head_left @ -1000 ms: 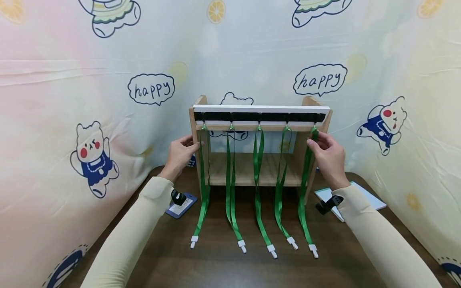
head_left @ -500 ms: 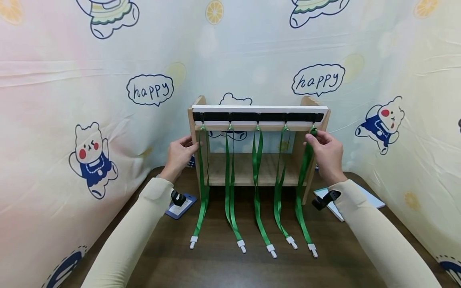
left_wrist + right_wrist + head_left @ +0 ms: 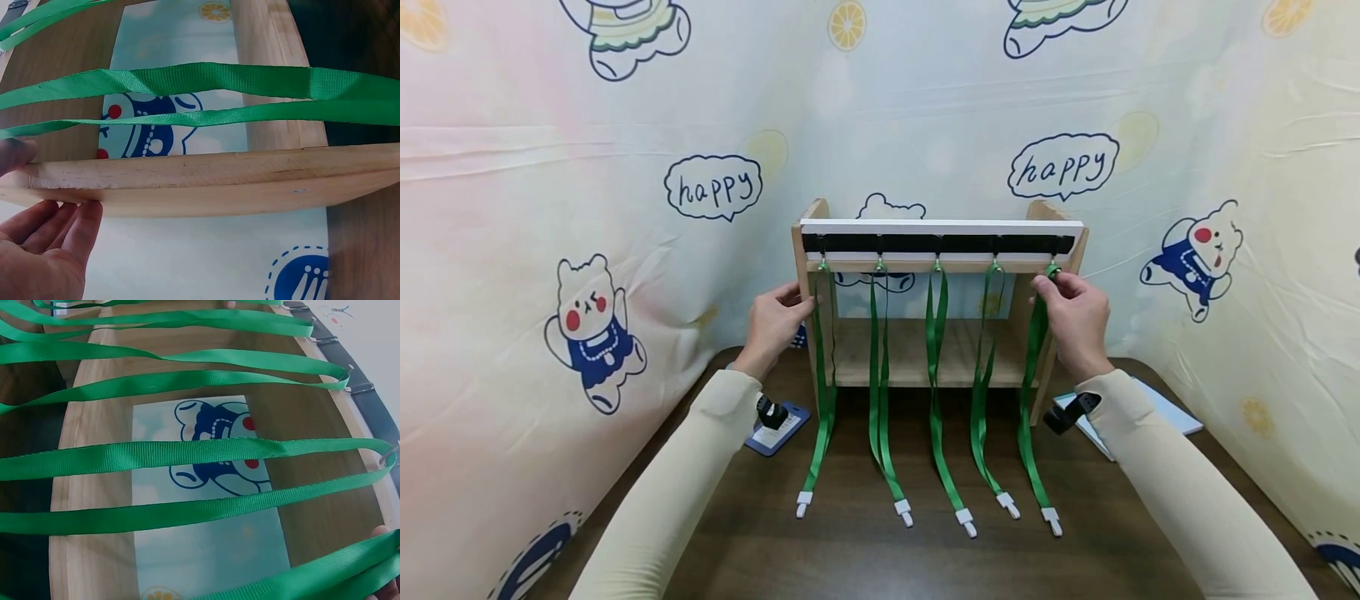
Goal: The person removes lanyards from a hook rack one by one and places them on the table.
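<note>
A wooden shelf rack [image 3: 910, 350] stands on the table, with a black strip [image 3: 966, 243] on its white front rail. Several green lanyards [image 3: 936, 325] hang from small metal hooks along it, their white clips [image 3: 966, 522] lying on the tabletop. My left hand [image 3: 772, 327] grips the rack's left side panel [image 3: 206, 175], thumb on one face and fingers on the other, as the left wrist view shows. With thumb and fingers, my right hand [image 3: 1078, 321] pinches the rightmost lanyard [image 3: 1027, 392] just below its hook. Only fingertips [image 3: 390, 590] appear beside that lanyard in the right wrist view.
A blue badge holder [image 3: 778, 430] lies on the dark wooden table [image 3: 880, 558], left of the rack. At the right, a white flat pad [image 3: 1161, 408] sits partly behind the right wrist. A printed cloth [image 3: 880, 108] surrounds the table at back and sides.
My right hand has shifted slightly left, drawing the top of the rightmost lanyard with it beneath the hook. The left hand keeps its grip on the side panel.
</note>
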`<state>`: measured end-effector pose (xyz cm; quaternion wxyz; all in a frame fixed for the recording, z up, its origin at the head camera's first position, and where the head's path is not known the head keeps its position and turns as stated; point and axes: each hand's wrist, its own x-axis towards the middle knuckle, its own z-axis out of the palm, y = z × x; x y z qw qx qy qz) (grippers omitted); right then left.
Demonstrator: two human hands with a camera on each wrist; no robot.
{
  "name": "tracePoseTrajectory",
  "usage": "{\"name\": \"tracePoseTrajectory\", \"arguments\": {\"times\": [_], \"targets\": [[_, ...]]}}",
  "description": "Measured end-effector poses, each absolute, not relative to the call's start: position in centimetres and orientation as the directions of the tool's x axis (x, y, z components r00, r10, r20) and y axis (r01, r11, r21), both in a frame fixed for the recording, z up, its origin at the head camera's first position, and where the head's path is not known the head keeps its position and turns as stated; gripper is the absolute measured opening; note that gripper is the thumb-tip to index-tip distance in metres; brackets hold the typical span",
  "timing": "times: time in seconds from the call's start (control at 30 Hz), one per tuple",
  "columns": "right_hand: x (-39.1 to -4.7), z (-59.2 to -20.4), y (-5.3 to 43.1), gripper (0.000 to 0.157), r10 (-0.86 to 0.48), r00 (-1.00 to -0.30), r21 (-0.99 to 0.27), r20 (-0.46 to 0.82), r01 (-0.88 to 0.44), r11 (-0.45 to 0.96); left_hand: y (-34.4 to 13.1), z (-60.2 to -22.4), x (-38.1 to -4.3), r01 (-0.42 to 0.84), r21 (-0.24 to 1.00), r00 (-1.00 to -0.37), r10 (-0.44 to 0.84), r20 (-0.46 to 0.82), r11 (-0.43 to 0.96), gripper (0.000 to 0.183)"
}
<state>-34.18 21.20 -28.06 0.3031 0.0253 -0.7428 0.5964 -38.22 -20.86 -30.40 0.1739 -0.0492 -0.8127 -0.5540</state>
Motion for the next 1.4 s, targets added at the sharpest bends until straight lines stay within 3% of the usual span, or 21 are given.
{"name": "tracePoseTrajectory", "arguments": {"times": [0.73, 1.4], "targets": [[-34.38, -27.73, 21.33, 0.044, 0.281, -0.850, -0.895, 0.446, -0.425, 0.133, -21.20, -30.55, -38.37, 0.271, 0.876, -0.936, -0.102, 0.336, 0.400, 0.057], [-33.93, -27.62, 21.83, 0.042, 0.278, -0.835, -0.880, 0.474, -0.437, 0.186, -21.47, -30.72, -38.93, 0.278, 0.885, -0.940, -0.084, 0.331, 0.374, 0.056]]}}
